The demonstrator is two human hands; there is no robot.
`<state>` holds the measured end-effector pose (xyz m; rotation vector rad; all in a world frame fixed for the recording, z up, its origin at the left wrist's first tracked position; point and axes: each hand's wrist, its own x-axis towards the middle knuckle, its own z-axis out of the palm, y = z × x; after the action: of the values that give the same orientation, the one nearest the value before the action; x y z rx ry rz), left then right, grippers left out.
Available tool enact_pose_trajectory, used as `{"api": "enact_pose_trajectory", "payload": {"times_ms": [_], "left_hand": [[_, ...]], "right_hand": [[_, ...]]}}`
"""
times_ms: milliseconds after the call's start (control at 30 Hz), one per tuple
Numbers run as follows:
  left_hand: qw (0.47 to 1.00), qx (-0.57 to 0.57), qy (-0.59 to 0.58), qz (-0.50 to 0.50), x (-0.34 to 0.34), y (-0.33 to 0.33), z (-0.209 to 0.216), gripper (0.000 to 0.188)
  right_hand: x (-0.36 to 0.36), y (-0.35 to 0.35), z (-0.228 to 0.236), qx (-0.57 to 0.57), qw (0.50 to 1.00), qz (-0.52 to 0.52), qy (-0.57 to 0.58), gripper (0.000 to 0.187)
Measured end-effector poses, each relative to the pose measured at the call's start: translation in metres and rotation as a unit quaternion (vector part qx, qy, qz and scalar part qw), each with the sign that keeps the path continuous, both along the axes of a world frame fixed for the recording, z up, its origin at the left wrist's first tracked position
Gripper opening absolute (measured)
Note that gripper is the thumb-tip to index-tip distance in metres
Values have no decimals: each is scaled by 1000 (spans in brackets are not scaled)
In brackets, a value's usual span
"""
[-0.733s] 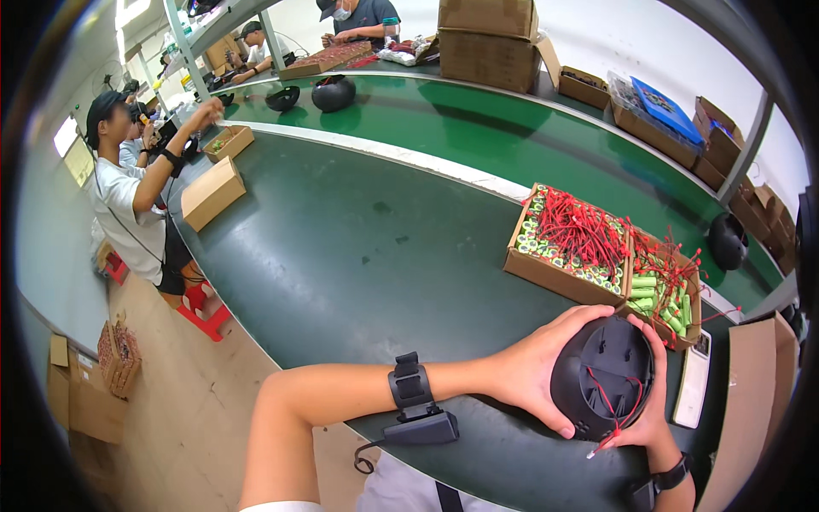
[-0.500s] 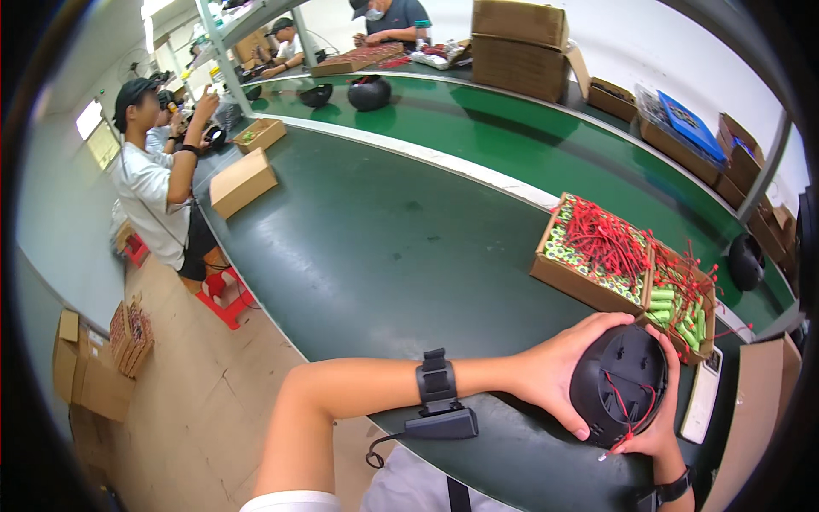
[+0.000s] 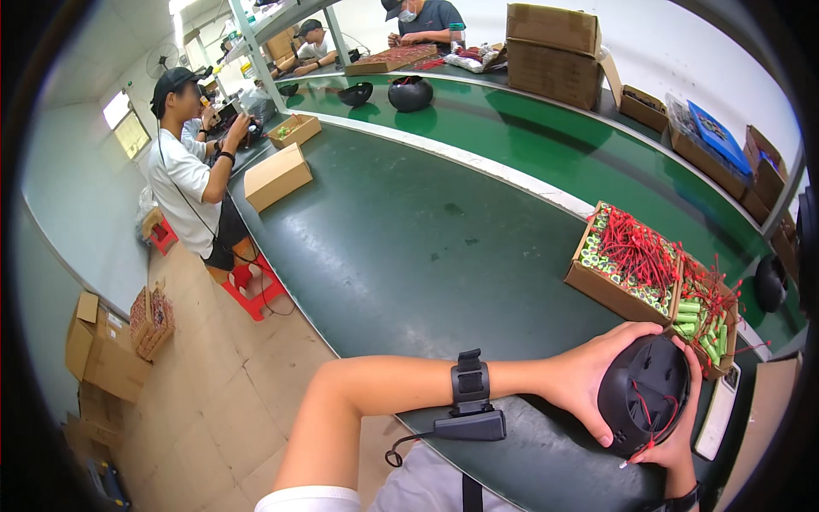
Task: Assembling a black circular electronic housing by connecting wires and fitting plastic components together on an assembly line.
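Both my hands hold a black, rounded plastic housing (image 3: 644,384) above the near right part of the dark green table. My left hand (image 3: 580,380) wraps its left side, thumb near the bottom and fingers over the top. My right hand (image 3: 680,444) grips the right and lower side, fingers partly hidden behind it. The housing's hollow side faces up, and thin red wires (image 3: 641,405) lie inside. A small white connector (image 3: 624,465) on their end hangs near my right thumb. Just beyond stands a cardboard box (image 3: 610,299) of green battery cells with red leads.
A second box holds loose green cells (image 3: 687,322). A white flat device (image 3: 717,414) lies right of my hands, beside a cardboard panel (image 3: 763,427). Black housings (image 3: 410,94) sit on the green belt. A co-worker (image 3: 189,162) stands at the left by a red stool (image 3: 254,290).
The view has shifted, so the whole scene sits farther right in the picture. My hands keep the same hold on the housing. The co-worker at the left has lowered a raised hand.
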<state>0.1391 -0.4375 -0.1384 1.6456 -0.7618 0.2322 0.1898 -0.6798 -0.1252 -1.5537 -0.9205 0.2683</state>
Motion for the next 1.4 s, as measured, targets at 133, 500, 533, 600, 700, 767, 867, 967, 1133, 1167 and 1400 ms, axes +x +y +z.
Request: {"api": "enact_pose_trajectory", "payload": {"times_ms": [133,500,533,600,700,767,867,967,1133,1167,1400], "left_hand": [[1000,-4,22,-10,0,0,3,135],[999,2,40,-5,-7,2,7,134],[999,2,40,-9,-7,1,7,134],[1000,4,29,-5,-7,-1,7,133],[999,31,13,-1,-2,-3,7,132],[999,37,16,12,-3,2,7,133],[997,47,63,2,-3,7,18,134],[997,28,68,-27,-2,10,23,133],[995,22,88,-47,3,7,16,135],[995,21,88,-47,2,7,16,136],[993,23,98,-54,-1,7,18,137]], "right_hand": [[3,-1,0,-6,1000,5,-8,152],[1,2,3,-7,1000,29,-6,148],[-1,1,4,-7,1000,25,-5,148],[-5,-1,5,1,1000,19,0,147],[-1,-10,4,-20,999,15,-26,145],[0,1,10,-15,999,34,-14,142],[6,3,17,-41,993,50,-96,135],[11,6,20,-25,990,68,-123,133],[10,0,16,-27,990,52,-128,132],[9,0,16,-27,989,53,-138,131],[6,-1,14,-21,990,52,-129,131]]}}
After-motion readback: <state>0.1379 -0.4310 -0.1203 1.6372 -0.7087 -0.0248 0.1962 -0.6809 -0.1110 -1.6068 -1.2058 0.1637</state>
